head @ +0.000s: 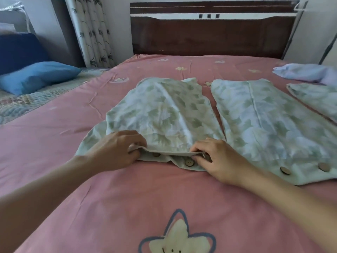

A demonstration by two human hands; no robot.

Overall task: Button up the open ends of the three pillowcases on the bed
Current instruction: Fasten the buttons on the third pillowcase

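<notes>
Pink bedding with a smiling star print [177,240] fills the bottom of the frame, and two bare forearms reach up over it from the lower corners. At centre frame lies the first leaf-patterned pillowcase [164,110], its open end toward the camera. On that end's left side the left hand [116,150] pinches the upper hem, fingers curled round the fabric edge. On the right side the right hand [217,159] pinches the same hem between thumb and fingertips. Between the two hands the hem is lifted slightly, showing the lower flap with two wooden buttons [189,163], one near each hand, both unfastened. Just right of this pillowcase, apart by a narrow strip of pink sheet, lies a second leaf-patterned pillowcase [264,121], flat, with two wooden buttons along its near edge at right of centre. A third pillowcase [317,99] is cut off by the right edge of the frame. Behind it, at the upper right, sits a crumpled lilac cloth [308,73]. Along the top stands a dark wooden headboard [209,37]. At the upper left a blue pillow [38,75] rests on a quilted surface beside a patterned curtain [91,31].
</notes>
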